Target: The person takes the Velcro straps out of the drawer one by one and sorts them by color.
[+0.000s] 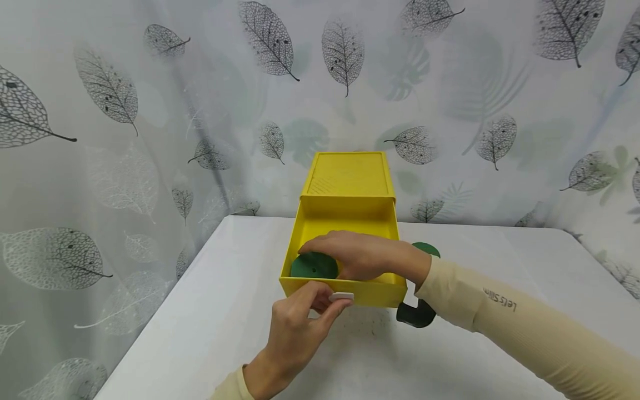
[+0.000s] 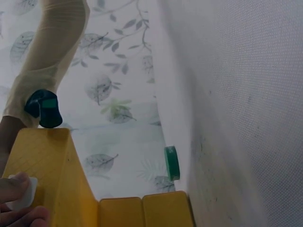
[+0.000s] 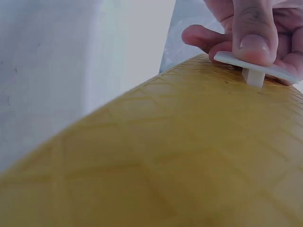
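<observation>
- Head view: left hand (image 1: pixel 300 319) pinches white knob (image 1: pixel 341 296) of yellow drawer (image 1: pixel 372 293).
- Right hand (image 1: pixel 352 254) curls round green disc (image 1: pixel 314 266), inside drawer, under the fingers (image 1: pixel 322 243).
- Disc seems to me light, stiff; better held by edge.

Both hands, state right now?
Left hand: closed, pinching the flat white knob on the yellow drawer.
Right hand: closed, holding the round green disc.

I see bright, soft light across the white surface (image 1: pixel 505 278), a faint shadow reaching from the yellow drawer (image 1: pixel 377 294) toward its near edge; my wrist views look dimmer.
</observation>
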Available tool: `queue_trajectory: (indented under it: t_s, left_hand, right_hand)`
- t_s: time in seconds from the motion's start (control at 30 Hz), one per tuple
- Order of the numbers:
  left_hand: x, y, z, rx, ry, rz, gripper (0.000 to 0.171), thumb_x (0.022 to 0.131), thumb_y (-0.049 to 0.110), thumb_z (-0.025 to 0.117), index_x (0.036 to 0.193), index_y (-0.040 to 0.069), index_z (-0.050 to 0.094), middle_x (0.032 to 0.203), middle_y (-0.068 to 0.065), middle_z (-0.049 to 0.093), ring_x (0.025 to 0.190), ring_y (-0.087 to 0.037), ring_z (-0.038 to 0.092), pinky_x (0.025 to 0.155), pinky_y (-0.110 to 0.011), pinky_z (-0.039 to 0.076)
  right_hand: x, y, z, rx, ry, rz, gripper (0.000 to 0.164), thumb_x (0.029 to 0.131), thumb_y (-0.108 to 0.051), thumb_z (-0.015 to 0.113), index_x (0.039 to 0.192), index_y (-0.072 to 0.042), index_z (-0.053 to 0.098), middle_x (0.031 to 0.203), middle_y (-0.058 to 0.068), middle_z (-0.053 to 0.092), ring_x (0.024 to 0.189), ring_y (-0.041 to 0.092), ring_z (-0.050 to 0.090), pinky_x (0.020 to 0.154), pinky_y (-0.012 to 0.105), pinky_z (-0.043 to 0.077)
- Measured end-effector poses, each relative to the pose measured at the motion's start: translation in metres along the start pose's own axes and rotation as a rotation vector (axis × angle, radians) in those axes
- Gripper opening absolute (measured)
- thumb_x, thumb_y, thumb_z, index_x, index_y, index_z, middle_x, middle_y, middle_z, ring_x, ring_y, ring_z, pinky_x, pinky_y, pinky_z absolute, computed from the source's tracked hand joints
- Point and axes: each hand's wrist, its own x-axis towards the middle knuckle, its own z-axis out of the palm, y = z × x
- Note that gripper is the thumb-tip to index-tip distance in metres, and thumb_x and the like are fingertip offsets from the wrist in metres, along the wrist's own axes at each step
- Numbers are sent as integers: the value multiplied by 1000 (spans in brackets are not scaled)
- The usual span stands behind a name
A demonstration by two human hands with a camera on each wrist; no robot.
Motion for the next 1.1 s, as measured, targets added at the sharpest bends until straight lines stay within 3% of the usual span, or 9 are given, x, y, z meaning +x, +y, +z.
queue_trajectory:
  t_s: [0.67, 1.1]
  left_hand:
    - [0, 1, 0, 10, -12, -23, 32, 94, 38, 75, 93, 9, 63, 83, 4, 67, 65, -5, 68, 62, -16, 56]
    - [2, 1, 0, 4, 21, 17, 29, 92, 34, 79, 94, 9, 65, 83, 4, 69, 65, -5, 68, 62, -16, 56]
  right_hand:
    - [-2, 4, 3, 19, 72, -7, 60, 85, -19, 89, 137, -6, 62, 130, 4, 66, 115, 21, 60, 105, 38, 48]
    - [-9, 6, -5, 32, 147, 28, 68, 80, -20, 93, 138, -3, 61, 134, 7, 64, 116, 22, 59, 102, 37, 49]
